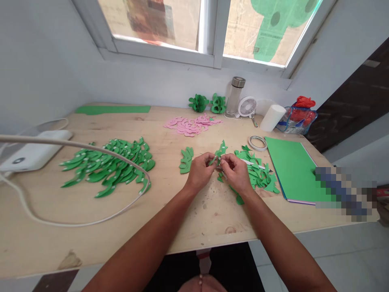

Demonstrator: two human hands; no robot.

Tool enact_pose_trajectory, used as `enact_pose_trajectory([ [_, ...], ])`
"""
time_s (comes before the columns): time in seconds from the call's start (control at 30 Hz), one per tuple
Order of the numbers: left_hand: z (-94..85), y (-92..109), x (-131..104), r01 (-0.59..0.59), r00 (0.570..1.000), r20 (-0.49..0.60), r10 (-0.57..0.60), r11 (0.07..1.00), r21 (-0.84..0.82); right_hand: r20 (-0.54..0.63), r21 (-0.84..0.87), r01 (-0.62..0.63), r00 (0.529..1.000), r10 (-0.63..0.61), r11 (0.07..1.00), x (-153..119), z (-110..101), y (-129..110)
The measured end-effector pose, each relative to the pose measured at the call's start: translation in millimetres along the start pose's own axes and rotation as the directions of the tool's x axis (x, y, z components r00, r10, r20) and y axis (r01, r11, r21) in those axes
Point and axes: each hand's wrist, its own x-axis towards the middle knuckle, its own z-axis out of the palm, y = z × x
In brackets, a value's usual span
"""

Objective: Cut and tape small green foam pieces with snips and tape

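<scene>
Close together over the middle of the table, my left hand (199, 171) and my right hand (237, 172) both have their fingers pinched. A small green paper piece (221, 148) shows between and just beyond the fingertips; the fingers cover part of it. Left of my left hand lies a stack of green paper cut-outs (186, 160) with wavy edges. By my right hand, green paper scraps (261, 177) are heaped, with a white pen (254, 164) lying among them. Whether my right hand also holds something small is hidden.
Many curved green cut-outs with white squares (121, 162) are piled left, under a looping white cable (75, 225). Pink cut-outs (190, 125), a glass bottle (234, 97) and small fan (247, 106) stand behind. Right are a tape roll (257, 143) and green sheets (291, 170).
</scene>
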Motion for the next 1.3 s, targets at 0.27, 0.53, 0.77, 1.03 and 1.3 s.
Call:
enact_pose_trajectory([
  [0.27, -0.8, 1.3, -1.3, -0.072, 0.996, 0.052, 0.070, 0.996, 0.047, 0.005, -0.007, -0.016, 1.000, 0.016, 1.000, 1.0, -0.8, 0.9],
  [0.53, -0.6, -1.5, 0.0, -0.073, 0.997, 0.026, 0.072, 0.995, 0.068, 0.003, -0.033, -0.012, 1.000, 0.012, 0.999, 1.0, -0.4, 2.4],
  [0.77, 0.0, -1.1, 0.9, -0.047, 0.999, 0.017, 0.047, 0.998, 0.028, 0.034, -0.075, -0.004, 0.999, 0.006, 0.997, 0.7, 0.0, 3.0],
  [1.03, 0.5, -1.7, 0.5, -0.030, 1.000, -0.004, 0.030, 1.000, 0.003, 0.034, -0.110, 0.011, 0.999, -0.008, 0.994, 0.6, 0.1, 3.1],
  [1.3, 0.3, -4.7, 1.7, -0.042, 0.999, 0.031, 0.042, 0.999, -0.013, 0.006, -0.078, 0.000, 1.000, 0.001, 0.997, 0.4, -0.7, 1.2],
])
